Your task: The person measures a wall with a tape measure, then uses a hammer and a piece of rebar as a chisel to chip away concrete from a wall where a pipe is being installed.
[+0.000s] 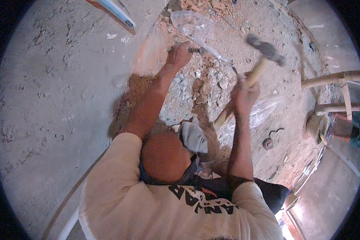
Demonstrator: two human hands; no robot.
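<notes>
My left hand (179,55) is closed around a ribbed steel chisel (195,50), its flat struck end sticking out to the right. The chisel's other end is hidden behind my fingers, at the foot of the grey plastered wall. My right hand (244,94) grips the wooden handle of a hammer (255,74). The hammer's dark metal head (267,49) is raised to the right of the chisel, a gap apart, and slightly blurred. Below my hands lies a spread of broken rubble (206,86).
The grey wall (68,80) fills the left, a blue-and-white length (118,14) near its top. Clear plastic sheets (192,25) lie on the dusty floor. At right are a small reel-like object (267,143), a bucket (315,127), wooden poles (332,79) and a coiled cable (308,170).
</notes>
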